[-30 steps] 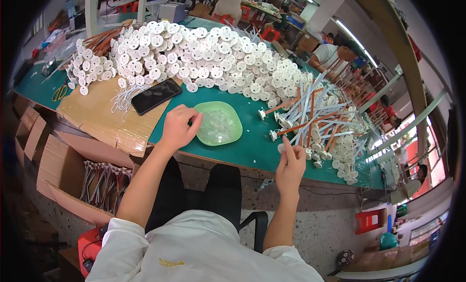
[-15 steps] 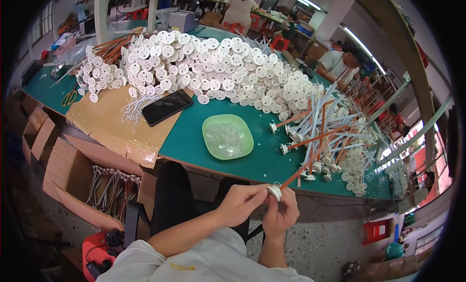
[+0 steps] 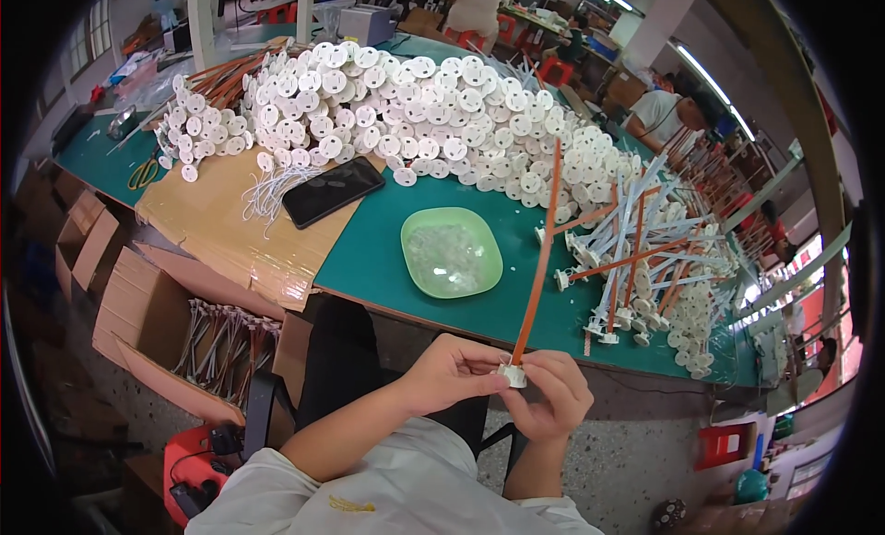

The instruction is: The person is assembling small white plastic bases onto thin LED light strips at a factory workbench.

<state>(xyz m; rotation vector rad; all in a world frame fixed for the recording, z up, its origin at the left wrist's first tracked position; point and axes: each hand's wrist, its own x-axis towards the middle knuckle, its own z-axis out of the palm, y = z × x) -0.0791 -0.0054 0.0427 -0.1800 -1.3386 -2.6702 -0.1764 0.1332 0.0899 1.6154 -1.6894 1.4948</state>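
Your left hand and right hand meet just below the table's near edge, both pinching a small white cap from which an orange cable strip rises straight up over the table. Just beyond your hands, a pale green dish of small clear parts rests on the green table. Farther out, a heap of white discs spans the tabletop; beyond your right hand lies a tangle of finished orange and white cables. Beyond your left hand, a black phone rests on a cardboard sheet, with an open carton of cables on the floor below. Half a second ago your hands held the cap at the same spot, but the strip slanted lower to your right; it now stands upright. Bare green surface lies between dish and table edge.
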